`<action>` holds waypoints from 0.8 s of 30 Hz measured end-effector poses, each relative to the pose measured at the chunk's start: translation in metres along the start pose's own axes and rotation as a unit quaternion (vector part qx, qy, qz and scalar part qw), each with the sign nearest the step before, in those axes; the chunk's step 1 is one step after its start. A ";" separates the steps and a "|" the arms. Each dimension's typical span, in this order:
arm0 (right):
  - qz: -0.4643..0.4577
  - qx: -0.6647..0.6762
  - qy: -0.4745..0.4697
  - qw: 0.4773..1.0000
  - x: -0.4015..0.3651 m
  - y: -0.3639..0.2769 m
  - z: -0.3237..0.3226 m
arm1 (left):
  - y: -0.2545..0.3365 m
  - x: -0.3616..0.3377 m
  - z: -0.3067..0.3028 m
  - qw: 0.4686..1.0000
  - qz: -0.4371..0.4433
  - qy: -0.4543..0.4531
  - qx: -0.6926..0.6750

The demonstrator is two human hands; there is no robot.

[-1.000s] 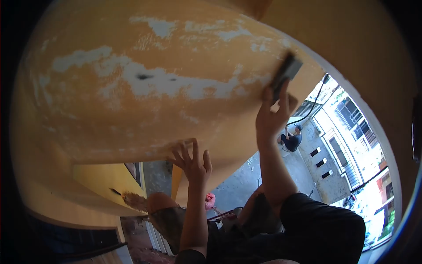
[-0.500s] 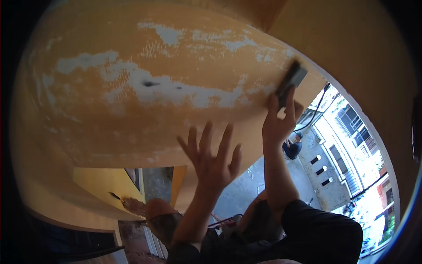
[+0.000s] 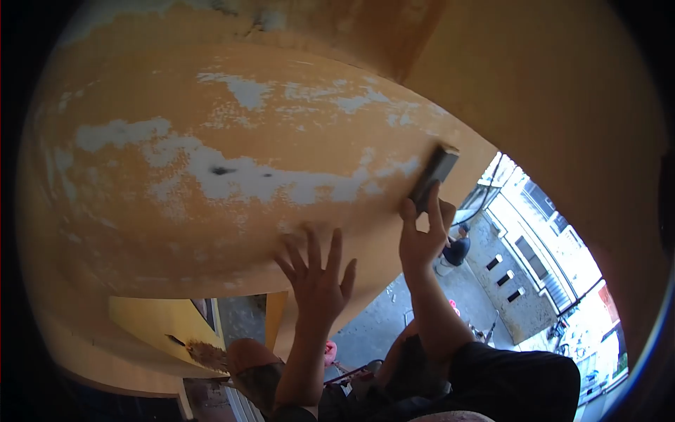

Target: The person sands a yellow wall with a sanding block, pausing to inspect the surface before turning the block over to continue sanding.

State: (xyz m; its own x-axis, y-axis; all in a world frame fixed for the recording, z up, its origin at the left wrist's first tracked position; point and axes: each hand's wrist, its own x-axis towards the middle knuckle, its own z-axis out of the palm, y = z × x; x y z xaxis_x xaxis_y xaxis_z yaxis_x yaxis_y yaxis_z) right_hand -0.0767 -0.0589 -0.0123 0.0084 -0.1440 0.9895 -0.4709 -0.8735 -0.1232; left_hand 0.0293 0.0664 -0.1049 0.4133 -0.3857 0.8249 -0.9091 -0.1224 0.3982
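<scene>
My right hand [image 3: 420,246] grips a dark, flat rectangular sanding block [image 3: 437,169] between thumb and fingers. The block lies against the right part of a curved, orange-tan wall surface [image 3: 316,243], close to its edge. White patches [image 3: 281,184] run across that surface, and a dark spot [image 3: 222,170] marks one of them. Lower and to the left, my left hand [image 3: 318,285] is open with its fingers spread. Its fingertips overlap the lower part of the surface and hold nothing.
Far below at right, a person in dark clothes [image 3: 457,247] is on the grey ground [image 3: 376,316]. A wall with several dark slots [image 3: 505,278] stands beyond. My bent knee [image 3: 249,348] shows below my left hand. A yellow panel [image 3: 158,316] lies at lower left.
The view has shifted, so the wall sits lower in it. Along the surface, my right hand and the sanding block have moved slightly down and left. My left hand has come up closer to it.
</scene>
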 end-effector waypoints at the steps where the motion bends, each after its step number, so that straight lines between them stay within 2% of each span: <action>1: 0.036 0.028 -0.014 0.999 -0.001 0.002 0.001 | -0.003 -0.002 0.004 1.000 -0.001 0.001 0.002; 4: 0.051 0.017 0.023 0.998 0.024 -0.008 0.008 | -0.016 -0.007 0.014 0.999 0.007 -0.005 0.035; 6: 0.025 -0.023 0.013 0.999 0.018 -0.008 0.007 | -0.014 -0.011 0.013 1.000 0.000 -0.015 0.026; 8: -0.032 -0.020 -0.006 0.999 -0.011 -0.008 0.005 | -0.020 -0.011 0.011 0.999 -0.001 -0.009 0.033; 9: -0.032 -0.012 -0.002 0.999 -0.010 -0.006 0.009 | -0.018 -0.011 0.008 1.000 -0.001 -0.012 0.020; 11: 0.005 0.028 -0.007 1.000 -0.002 -0.002 0.007 | -0.021 -0.009 0.008 1.000 -0.006 -0.018 0.009; 14: 0.051 -0.057 0.024 0.997 0.028 -0.018 0.012 | -0.021 -0.014 0.007 1.000 0.006 -0.019 -0.010; 16: -0.034 -0.002 0.014 0.999 0.008 -0.016 0.012 | -0.026 -0.014 0.007 1.000 0.007 -0.028 -0.007; 17: -0.024 0.011 -0.005 1.000 0.002 -0.018 0.006 | -0.027 -0.015 0.006 0.999 0.015 -0.027 -0.010; 19: -0.032 0.036 -0.023 0.999 0.010 -0.013 0.017 | -0.032 -0.013 0.007 0.999 0.021 -0.003 -0.030; 21: 0.075 0.061 0.019 0.995 0.020 -0.024 0.021 | -0.034 -0.016 0.004 0.997 0.035 0.011 -0.062; 22: 0.072 0.052 0.009 0.996 0.015 -0.022 0.018 | -0.034 -0.022 0.005 0.997 0.027 0.006 -0.072; 24: 0.005 -0.014 0.009 1.000 0.000 -0.019 0.017 | -0.039 -0.024 0.006 0.990 0.020 0.064 -0.128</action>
State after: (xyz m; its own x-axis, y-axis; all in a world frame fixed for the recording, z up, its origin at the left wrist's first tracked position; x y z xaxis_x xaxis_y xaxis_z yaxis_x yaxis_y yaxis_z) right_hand -0.0530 -0.0505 -0.0116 -0.0117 -0.1443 0.9895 -0.4959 -0.8584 -0.1311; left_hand 0.0544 0.0745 -0.1422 0.3951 -0.2648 0.8796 -0.8886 0.1325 0.4391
